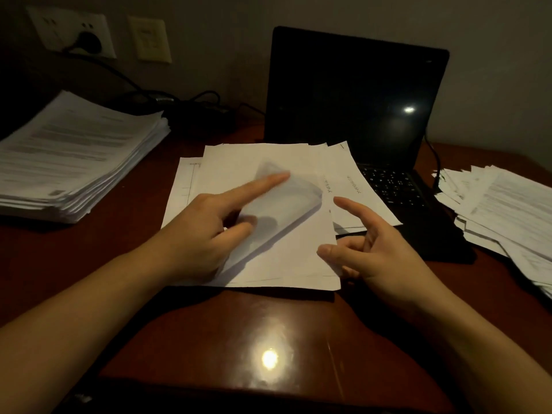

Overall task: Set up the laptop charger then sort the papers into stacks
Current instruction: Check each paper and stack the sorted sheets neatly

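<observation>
- A person's left hand (197, 231) reaches in over the surface (209, 330), forearm angled up from the lower left, index finger straight and pointing away, thumb tucked beneath it, remaining fingers folded under.
- A lifted sheet (286, 210), blurred and curling, sits at that grip between finger and thumb; the blur hides whether it is pinched or only touched.
- The right hand (379, 255) hovers just right of the left grip, released and holding nothing: index finger extended forward, thumb pointing at the paper's right edge, other fingers loosely curled.
- Directly beneath both hands lie the loose papers (286, 270), several overlapping white sheets, their far corner resting on the keyboard.
- Beyond the hands stands the open laptop (358, 94), screen dark, with a cord (433, 153) running to its right side.
- Well left of the left grip sits a tall stack (74, 153) of printed pages, squared up.
- Well right of the right grip lies a spread pile (507, 210) of printed pages, fanned and uneven.
- Far beyond the left grip, the charger plug (89, 41) sits in a wall socket (68, 31), its black cable trailing toward the laptop.
</observation>
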